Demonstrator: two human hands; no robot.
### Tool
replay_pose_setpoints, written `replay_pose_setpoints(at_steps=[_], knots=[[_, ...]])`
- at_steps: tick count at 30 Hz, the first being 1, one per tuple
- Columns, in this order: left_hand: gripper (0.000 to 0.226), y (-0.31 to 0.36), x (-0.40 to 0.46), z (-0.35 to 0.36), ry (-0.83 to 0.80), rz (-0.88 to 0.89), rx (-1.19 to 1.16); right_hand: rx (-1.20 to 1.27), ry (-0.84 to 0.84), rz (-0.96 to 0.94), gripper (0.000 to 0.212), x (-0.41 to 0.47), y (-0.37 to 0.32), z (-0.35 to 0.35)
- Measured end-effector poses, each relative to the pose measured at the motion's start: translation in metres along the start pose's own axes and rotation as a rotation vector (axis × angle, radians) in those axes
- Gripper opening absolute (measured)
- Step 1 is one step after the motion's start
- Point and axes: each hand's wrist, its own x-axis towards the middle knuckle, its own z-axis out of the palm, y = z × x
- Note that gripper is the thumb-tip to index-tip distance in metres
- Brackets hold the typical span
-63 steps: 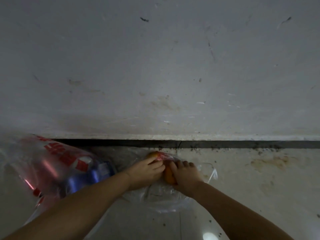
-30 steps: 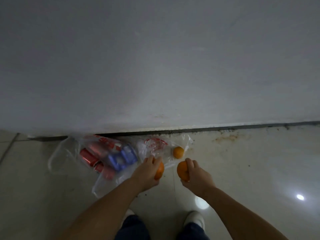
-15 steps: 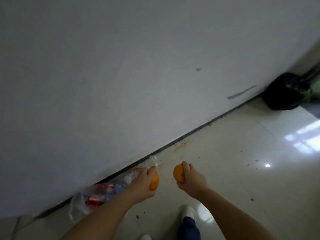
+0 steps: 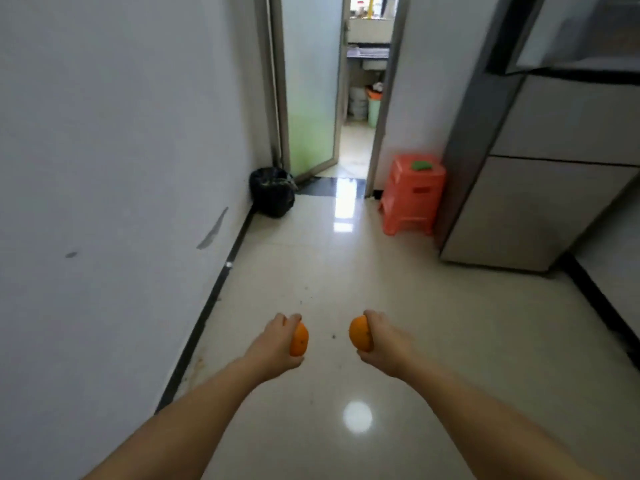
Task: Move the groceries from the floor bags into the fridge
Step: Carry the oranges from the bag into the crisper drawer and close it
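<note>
Fingers [image 4: 288, 321] of each hand grip an orange [image 4: 299, 340]

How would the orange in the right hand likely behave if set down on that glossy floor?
The orange looks round and smooth, so it would probably roll on the shiny floor tiles. The right hand wraps it easily, suggesting it is light and firm.

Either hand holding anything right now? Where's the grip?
Yes, one orange each. Left hand grips its orange round the left side; right hand grips the other orange round the right side.

Wall [image 4: 104, 168] left, fridge [image 4: 540, 202] right, stool [image 4: 412, 195] beside it (bin [image 4: 272, 192] opposite), doorway [image 4: 360, 98] ahead.
</note>
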Motion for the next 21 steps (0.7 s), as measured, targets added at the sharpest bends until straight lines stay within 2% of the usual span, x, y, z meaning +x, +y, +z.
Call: replay_pose_setpoints(at_steps=[5,11,16,21], knots=[[0.081,0.184,0.049,0.035,-0.034,0.24,0.067,0.031,0.095,0.193,0.07,-0.076,0.152,-0.06],[0.079,0.395,0.07,0.094,-0.077,0.522,0.111,0.028,0.182,0.371,0.071,-0.168,0.323,-0.121],[0.082,0.496,0.098,0.122,-0.085,0.643,0.21,0.01,0.243,0.445,0.067,-0.191,0.415,-0.157],[0.077,0.564,0.159,0.12,-0.06,0.669,0.223,-0.003,0.288,0.449,0.068,-0.162,0.478,-0.192]])
